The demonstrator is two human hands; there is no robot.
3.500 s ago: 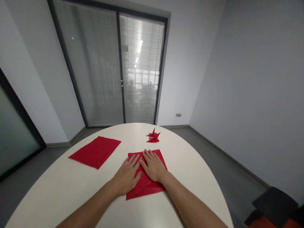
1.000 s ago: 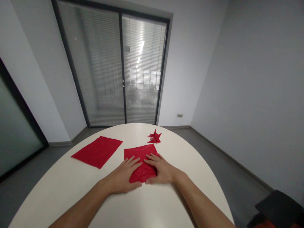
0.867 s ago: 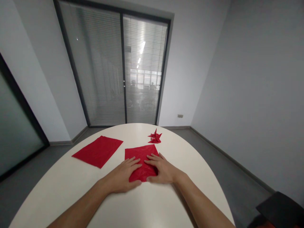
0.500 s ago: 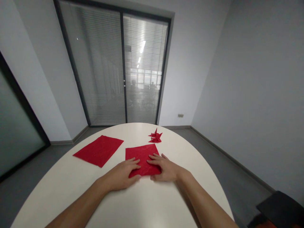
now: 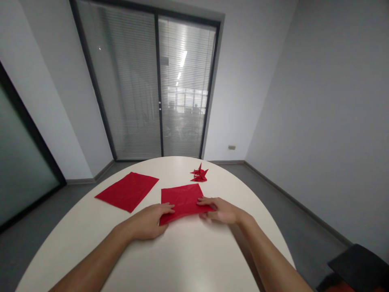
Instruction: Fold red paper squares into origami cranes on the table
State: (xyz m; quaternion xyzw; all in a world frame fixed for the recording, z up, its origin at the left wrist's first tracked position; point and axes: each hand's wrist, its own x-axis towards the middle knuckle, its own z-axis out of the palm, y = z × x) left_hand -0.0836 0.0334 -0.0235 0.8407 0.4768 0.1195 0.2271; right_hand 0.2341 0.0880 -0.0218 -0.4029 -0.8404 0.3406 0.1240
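Note:
A folded red paper sheet [image 5: 182,196] lies on the white round table [image 5: 188,259] in front of me. My left hand [image 5: 148,221] lies flat with its fingertips on the sheet's near left corner. My right hand [image 5: 220,211] rests at the near right corner, fingers stretched leftward onto the paper's near edge. Both hands press down along that near edge, and neither lifts the paper.
A second flat red sheet [image 5: 127,190] lies to the left. A small folded red paper figure [image 5: 199,174] sits beyond the sheet near the table's far edge. A dark seat [image 5: 355,263] is at the lower right; glass doors with blinds stand behind.
The near part of the sheet has been folded over, so it is shorter. My hands slid apart from its middle to its near corners.

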